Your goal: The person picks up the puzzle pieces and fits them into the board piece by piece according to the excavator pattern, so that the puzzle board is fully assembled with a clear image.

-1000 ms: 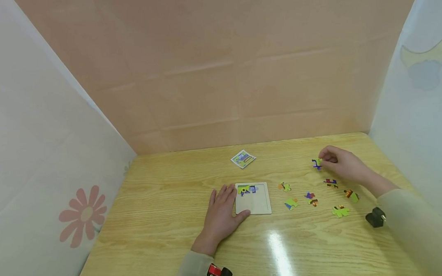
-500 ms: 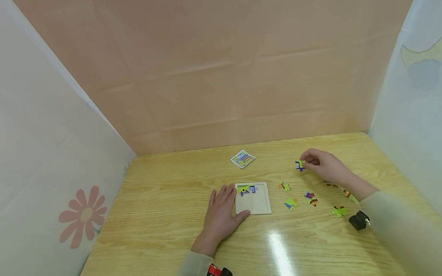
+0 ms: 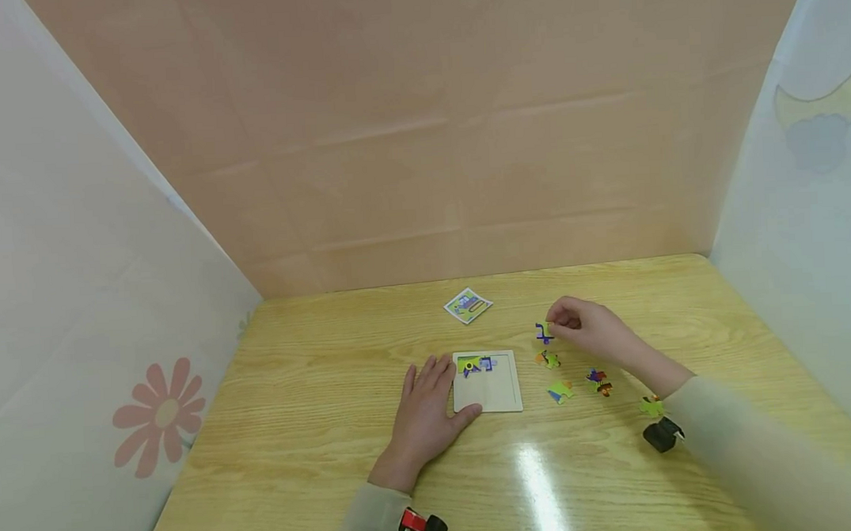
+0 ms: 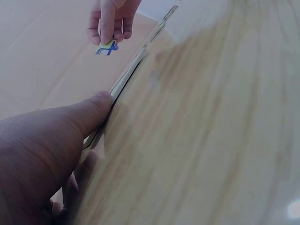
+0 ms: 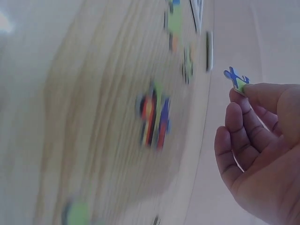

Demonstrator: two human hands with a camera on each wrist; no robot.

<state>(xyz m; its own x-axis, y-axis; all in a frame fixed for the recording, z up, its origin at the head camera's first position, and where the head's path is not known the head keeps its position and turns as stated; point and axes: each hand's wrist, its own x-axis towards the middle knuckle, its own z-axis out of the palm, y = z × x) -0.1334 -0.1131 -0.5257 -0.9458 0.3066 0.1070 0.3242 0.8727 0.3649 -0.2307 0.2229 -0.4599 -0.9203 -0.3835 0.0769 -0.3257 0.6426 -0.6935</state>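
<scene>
Between thumb and fingertips my right hand [image 3: 594,331] pinches a green and purple jigsaw piece [image 3: 544,332], held above the table to the right of the puzzle tray. The right wrist view shows the same jigsaw piece [image 5: 239,82] at the thumb tip. My left hand [image 3: 426,414] lies with fingers extended along the left side of the pale square puzzle tray [image 3: 491,396], its thumb on the lower edge. Two joined jigsaw pieces [image 3: 476,365], green and purple, sit in the tray's upper left. In the left wrist view the left thumb [image 4: 89,112] touches the tray's edge.
Loose jigsaw pieces lie right of the tray: an orange and green piece [image 3: 548,360], a green and blue piece [image 3: 561,391], a red and purple piece [image 3: 598,381] and a green piece [image 3: 651,406]. A picture card [image 3: 468,305] lies behind the tray.
My right hand has moved left with the pinched jigsaw piece, from the far right toward the tray. Its forearm now covers some loose pieces. The left hand has stayed still.
</scene>
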